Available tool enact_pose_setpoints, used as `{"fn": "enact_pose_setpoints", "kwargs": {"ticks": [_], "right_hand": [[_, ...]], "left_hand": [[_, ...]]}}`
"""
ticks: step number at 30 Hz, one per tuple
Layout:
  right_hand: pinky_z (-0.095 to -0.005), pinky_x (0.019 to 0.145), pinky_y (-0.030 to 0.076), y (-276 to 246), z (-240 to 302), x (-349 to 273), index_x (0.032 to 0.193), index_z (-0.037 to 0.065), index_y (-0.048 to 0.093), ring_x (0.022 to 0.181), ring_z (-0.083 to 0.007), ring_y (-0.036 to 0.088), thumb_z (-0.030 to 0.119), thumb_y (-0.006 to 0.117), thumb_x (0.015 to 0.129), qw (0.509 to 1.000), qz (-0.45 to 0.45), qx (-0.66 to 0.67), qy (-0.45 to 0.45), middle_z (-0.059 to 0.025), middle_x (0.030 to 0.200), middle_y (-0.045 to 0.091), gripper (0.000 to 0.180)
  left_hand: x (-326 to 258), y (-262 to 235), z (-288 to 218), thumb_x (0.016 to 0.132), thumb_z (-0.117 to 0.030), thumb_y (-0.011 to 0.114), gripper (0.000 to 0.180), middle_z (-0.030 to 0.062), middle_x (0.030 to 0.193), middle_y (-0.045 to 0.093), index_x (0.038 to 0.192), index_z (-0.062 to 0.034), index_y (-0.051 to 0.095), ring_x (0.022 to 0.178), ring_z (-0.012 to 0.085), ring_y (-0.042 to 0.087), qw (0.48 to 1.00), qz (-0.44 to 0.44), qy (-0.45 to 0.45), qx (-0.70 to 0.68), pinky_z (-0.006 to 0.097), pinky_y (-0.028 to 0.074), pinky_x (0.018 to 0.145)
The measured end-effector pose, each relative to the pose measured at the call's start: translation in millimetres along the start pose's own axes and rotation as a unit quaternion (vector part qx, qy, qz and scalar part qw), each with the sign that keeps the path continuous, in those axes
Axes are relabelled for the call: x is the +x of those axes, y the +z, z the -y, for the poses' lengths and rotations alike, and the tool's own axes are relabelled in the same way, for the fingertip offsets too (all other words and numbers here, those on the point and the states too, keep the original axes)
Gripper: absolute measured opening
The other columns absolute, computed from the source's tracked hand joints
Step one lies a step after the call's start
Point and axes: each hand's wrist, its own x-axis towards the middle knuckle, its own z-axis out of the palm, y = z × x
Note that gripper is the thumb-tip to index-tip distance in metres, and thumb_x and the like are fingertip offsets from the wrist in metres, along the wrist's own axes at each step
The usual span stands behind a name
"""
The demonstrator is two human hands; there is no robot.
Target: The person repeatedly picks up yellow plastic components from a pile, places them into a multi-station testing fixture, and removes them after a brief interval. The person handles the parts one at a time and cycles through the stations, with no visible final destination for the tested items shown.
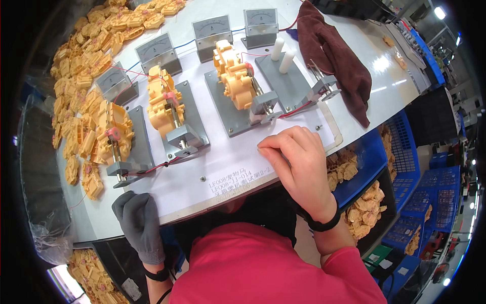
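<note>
In my head view, three grey fixtures [220, 116] carry yellow housings [235, 83]; a fourth, with white pegs [287, 62], carries none. My right hand [299, 156] pinches its fingertips over the white sheet [233, 157], my gloved left hand [135, 215] curls loosely; I cannot tell whether either holds anything. More housings heap the table [91, 223]; blue crates [428, 200] stand rightward.

A white worktable [390, 96] fills much of the view, its glossy right end catching glare; beyond it, ceiling lamps [440, 12] shine over a cluttered workshop. Pale floor [306, 240] shows below the table's front edge, and a bright white patch [65, 281] glows at lower left (window or lamp, I cannot tell)
</note>
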Motion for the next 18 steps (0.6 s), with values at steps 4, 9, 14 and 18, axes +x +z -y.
{"fn": "enact_pose_setpoints", "kwargs": {"ticks": [4, 9, 14, 18], "right_hand": [[-0.036, 0.072, 0.039, 0.5, 0.1, 1.0, 0.088, 0.01, 0.069, 0.079, -0.022, 0.057, 0.012, 0.074, 0.083, 1.0, 0.001, 0.003, 0.0, -0.0011, 0.082, 0.059, 0.008], [-0.0359, 0.071, 0.039, 0.6, -0.7, 0.9, 0.088, 0.01, 0.069, 0.078, -0.0218, 0.057, 0.012, 0.074, 0.083, 1.0, -0.002, 0.013, 0.002, -0.0011, 0.082, 0.06, 0.007], [-0.0357, 0.07, 0.039, 0.4, -0.7, 0.8, 0.088, 0.01, 0.069, 0.078, -0.0216, 0.057, 0.012, 0.074, 0.083, 1.0, -0.004, 0.011, 0.0, -0.0009, 0.082, 0.06, 0.008], [-0.0356, 0.07, 0.038, 0.2, -0.7, 0.4, 0.089, 0.01, 0.069, 0.078, -0.0215, 0.057, 0.012, 0.074, 0.083, 1.0, -0.004, 0.011, 0.0, -0.0008, 0.082, 0.06, 0.008]], "left_hand": [[0.1, 0.0, 0.0, 0.085, -0.002, 0.07, 0.015, 0.0119, 0.11, 0.055, 0.099, -0.0022, 0.067, 0.111, 0.0271, 0.052, 1.0, -0.001, -0.001, -0.005, 0.037, 0.04, 0.099], [0.1, -1.1, 4.8, 0.088, 0.0, 0.066, 0.013, 0.0106, 0.114, 0.053, 0.101, -0.0008, 0.065, 0.112, 0.0228, 0.052, 1.0, 0.012, 0.023, 0.013, 0.033, 0.04, 0.098], [0.0, -1.8, 4.2, 0.09, 0.002, 0.064, 0.012, 0.0099, 0.115, 0.052, 0.102, -0.0003, 0.065, 0.113, 0.0209, 0.053, 0.999, 0.02, 0.032, 0.02, 0.031, 0.04, 0.098], [0.0, -2.1, 4.1, 0.09, 0.002, 0.065, 0.012, 0.0099, 0.114, 0.052, 0.101, -0.0001, 0.065, 0.114, 0.0211, 0.052, 0.999, 0.02, 0.034, 0.027, 0.031, 0.04, 0.098]]}}
